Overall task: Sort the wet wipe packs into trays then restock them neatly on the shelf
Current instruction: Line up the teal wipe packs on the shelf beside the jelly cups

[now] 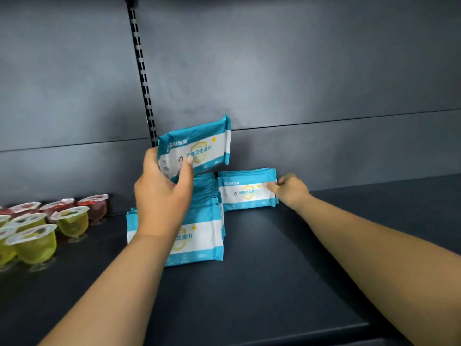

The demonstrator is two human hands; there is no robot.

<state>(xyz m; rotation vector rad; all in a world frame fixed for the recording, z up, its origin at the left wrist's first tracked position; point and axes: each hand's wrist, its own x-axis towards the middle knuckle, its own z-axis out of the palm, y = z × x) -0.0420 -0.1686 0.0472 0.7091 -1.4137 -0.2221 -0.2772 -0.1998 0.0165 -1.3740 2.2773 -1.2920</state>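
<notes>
Wet wipe pack [199, 148] is pinched in our left hand [163, 193], raised above the long row of packs [199, 236] on the dark shelf [287, 270]. Our right hand [289, 189] touches the short back row [247, 192] with its fingertips.

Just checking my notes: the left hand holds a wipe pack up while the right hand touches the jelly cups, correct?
Not quite. The head view shows the left hand holding a wipe pack up, but the right hand touches the right stack of packs; the jelly cups sit far left, untouched.
</notes>
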